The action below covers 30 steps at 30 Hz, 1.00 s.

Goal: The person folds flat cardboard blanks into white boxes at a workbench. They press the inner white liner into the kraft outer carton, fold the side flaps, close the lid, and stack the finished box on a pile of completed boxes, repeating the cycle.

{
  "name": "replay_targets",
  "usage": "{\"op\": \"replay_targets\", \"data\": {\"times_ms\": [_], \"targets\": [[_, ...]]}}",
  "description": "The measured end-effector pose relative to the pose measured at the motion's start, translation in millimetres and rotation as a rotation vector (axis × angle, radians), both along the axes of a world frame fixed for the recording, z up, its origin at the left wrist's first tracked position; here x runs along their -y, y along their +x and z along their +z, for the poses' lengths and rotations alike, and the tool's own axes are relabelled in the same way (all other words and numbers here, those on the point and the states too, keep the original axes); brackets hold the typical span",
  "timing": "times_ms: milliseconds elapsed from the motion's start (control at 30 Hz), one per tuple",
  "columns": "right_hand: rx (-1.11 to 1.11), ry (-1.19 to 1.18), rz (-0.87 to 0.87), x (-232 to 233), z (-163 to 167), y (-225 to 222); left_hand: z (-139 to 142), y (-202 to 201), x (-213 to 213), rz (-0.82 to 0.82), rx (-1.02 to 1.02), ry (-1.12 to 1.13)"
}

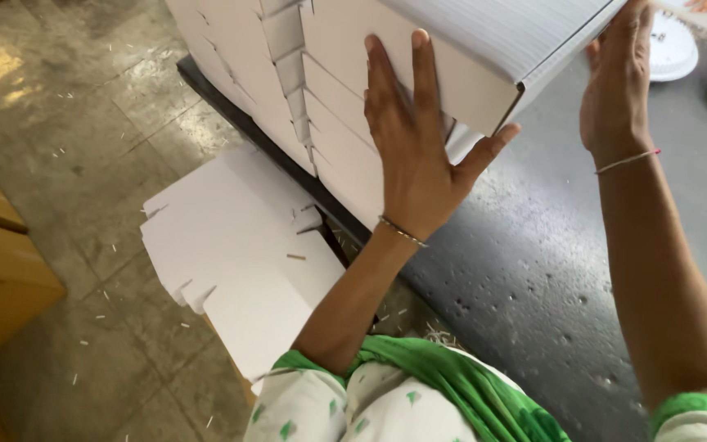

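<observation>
Your left hand (411,139) flat, fingers spread, pressed on near side of white box (460,49), thumb hooked under its corner. Your right hand (619,78) open against box's far end. Box held up over dark table (533,270). Behind box, stacked white boxes (288,90). Left, flat white cardboard sheets (231,245) above floor (67,131).
</observation>
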State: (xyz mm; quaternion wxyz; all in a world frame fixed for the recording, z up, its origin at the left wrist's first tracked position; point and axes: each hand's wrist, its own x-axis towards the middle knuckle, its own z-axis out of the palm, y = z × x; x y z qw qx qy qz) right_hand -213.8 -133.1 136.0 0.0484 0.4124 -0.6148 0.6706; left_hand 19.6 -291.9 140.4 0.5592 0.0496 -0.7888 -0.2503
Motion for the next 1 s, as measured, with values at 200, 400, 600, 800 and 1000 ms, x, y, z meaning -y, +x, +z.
{"op": "replay_targets", "data": {"times_ms": [200,400,600,800,1000], "targets": [[0.144,0.059,-0.097,36.6,-0.8,-26.5,-3.8,-29.2,28.0,0.087,0.002,0.048],[0.277,-0.027,0.325,46.5,-7.3,-52.2,-24.0,-40.1,38.5,0.056,0.019,0.068],[0.531,-0.118,0.477,71.8,-54.9,-101.6,-38.1,-45.3,69.0,-0.028,0.027,0.202],[0.681,-0.219,0.687,65.0,-80.2,-134.4,-41.9,-54.8,70.5,-0.030,0.009,0.254],[0.630,-0.146,0.712,65.1,-74.6,-128.9,-37.7,-51.2,68.8,-0.040,-0.018,0.311]]}}
